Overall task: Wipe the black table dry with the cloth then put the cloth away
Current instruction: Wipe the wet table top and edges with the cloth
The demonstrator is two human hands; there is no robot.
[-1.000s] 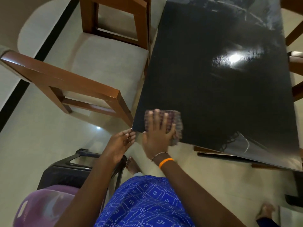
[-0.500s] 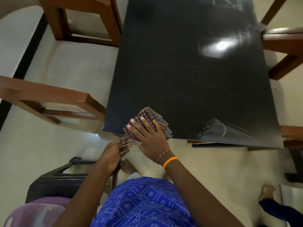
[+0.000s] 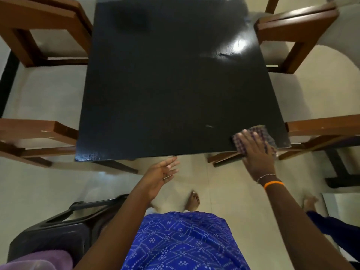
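Observation:
The black table (image 3: 175, 90) fills the middle of the head view, glossy, with a light glare at its far right. A checked purple cloth (image 3: 259, 136) lies flat on the table's near right corner. My right hand (image 3: 257, 156) presses down on the cloth, palm flat, fingers spread over it. My left hand (image 3: 162, 173) hovers just below the table's near edge, palm up, fingers apart, holding nothing. A small pale streak (image 3: 209, 126) shows on the table left of the cloth.
Wooden chairs stand at the left (image 3: 39, 133), far left (image 3: 44, 26), far right (image 3: 296, 22) and near right (image 3: 323, 127) of the table. A black plastic chair (image 3: 58, 227) with purple fabric (image 3: 37, 260) is at lower left. Another person's foot (image 3: 309, 201) is at lower right.
My right hand has slid the cloth along the near edge from the table's left corner to its right corner. My left hand has come away from the cloth and opened.

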